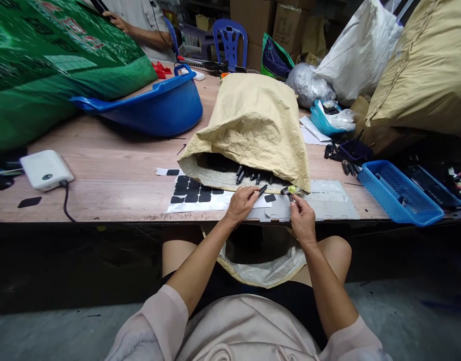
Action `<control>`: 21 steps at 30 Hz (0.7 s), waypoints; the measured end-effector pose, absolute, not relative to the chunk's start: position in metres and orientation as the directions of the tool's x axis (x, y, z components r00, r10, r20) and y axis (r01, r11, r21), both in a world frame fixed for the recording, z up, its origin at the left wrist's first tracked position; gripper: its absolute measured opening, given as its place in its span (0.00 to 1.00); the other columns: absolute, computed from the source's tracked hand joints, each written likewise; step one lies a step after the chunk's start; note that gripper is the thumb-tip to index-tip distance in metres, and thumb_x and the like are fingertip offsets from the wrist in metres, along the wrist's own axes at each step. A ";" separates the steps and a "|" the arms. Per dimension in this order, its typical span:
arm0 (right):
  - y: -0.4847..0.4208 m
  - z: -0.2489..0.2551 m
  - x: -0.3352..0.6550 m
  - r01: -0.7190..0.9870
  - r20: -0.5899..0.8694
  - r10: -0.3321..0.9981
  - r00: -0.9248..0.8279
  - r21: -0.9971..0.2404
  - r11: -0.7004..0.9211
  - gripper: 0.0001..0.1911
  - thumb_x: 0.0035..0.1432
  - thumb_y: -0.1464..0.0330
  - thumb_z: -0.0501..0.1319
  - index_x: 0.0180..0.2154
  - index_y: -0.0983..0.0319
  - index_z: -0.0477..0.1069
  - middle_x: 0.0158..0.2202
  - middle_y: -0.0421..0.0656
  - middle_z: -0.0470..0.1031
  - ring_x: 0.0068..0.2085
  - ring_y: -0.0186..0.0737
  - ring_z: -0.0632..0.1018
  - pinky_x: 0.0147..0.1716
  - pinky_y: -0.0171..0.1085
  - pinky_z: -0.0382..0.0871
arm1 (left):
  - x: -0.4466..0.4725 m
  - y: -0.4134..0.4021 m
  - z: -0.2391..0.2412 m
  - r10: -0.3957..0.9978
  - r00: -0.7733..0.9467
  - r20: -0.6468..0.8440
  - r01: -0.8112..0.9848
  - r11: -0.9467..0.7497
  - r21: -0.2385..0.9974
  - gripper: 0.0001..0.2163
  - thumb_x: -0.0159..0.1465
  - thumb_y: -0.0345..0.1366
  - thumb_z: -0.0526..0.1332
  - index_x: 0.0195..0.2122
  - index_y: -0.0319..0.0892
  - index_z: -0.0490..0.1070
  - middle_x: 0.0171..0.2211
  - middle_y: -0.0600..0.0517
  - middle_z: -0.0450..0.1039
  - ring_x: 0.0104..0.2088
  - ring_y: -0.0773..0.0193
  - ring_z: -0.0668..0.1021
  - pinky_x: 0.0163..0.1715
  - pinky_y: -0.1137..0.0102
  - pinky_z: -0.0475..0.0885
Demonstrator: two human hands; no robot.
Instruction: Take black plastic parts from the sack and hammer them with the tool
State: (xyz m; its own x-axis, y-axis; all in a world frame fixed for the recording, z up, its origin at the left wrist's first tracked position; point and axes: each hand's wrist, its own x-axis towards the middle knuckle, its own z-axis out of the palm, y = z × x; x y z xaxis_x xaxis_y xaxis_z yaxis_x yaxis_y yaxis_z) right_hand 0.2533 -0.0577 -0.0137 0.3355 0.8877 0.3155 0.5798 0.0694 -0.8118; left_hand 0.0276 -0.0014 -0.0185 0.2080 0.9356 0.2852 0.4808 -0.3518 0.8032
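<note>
My left hand point(241, 204) is closed, fingers pinching a slim black pen-like piece point(263, 190) at the table's front edge. Just to its right, my right hand point(303, 218) is closed round a short dark cylindrical piece point(290, 197). A small yellow-green item point(292, 189) lies right at its fingertips; its kind is unclear. Behind both hands a beige woven sack point(258, 110) lies with its mouth toward me, several black pen-like cylinders point(240, 177) showing in the opening. Beside my left hand, partly under the sack, is a white sheet point(215, 204) bearing black rounded-square stickers point(192, 191).
An open sack point(266, 276) hangs between my knees below the table edge. A blue basin point(158, 108) and a white device point(46, 169) with a cable are leftward. Rightward stand a blue basket point(399, 193) and full sacks point(426, 65). A person's arm point(147, 37) shows across the table.
</note>
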 end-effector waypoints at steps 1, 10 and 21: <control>-0.056 -0.017 0.254 0.578 0.311 0.889 0.337 -0.813 0.065 0.22 0.64 0.60 0.57 0.50 0.62 0.81 0.49 0.52 0.84 0.50 0.50 0.82 0.55 0.50 0.75 | 0.028 -0.001 -0.020 0.925 0.224 0.306 0.501 -0.378 0.778 0.12 0.72 0.37 0.59 0.50 0.46 0.81 0.44 0.48 0.82 0.45 0.56 0.78 0.52 0.61 0.72; -0.043 -0.021 0.262 0.468 0.123 0.932 0.341 -0.882 -0.054 0.25 0.64 0.58 0.54 0.52 0.64 0.80 0.30 0.43 0.80 0.33 0.40 0.78 0.41 0.41 0.77 | 0.019 -0.002 -0.016 0.906 0.317 0.280 0.599 -0.421 0.681 0.21 0.66 0.26 0.52 0.53 0.46 0.81 0.39 0.49 0.74 0.43 0.57 0.76 0.51 0.63 0.74; -0.047 -0.016 0.252 0.442 0.122 0.915 0.384 -0.895 -0.066 0.24 0.64 0.58 0.53 0.52 0.62 0.78 0.30 0.41 0.78 0.33 0.41 0.78 0.37 0.40 0.74 | 0.019 0.039 0.026 0.664 0.702 0.256 0.579 -0.742 0.338 0.12 0.57 0.23 0.65 0.38 0.46 0.82 0.56 0.46 0.71 0.48 0.54 0.74 0.49 0.62 0.70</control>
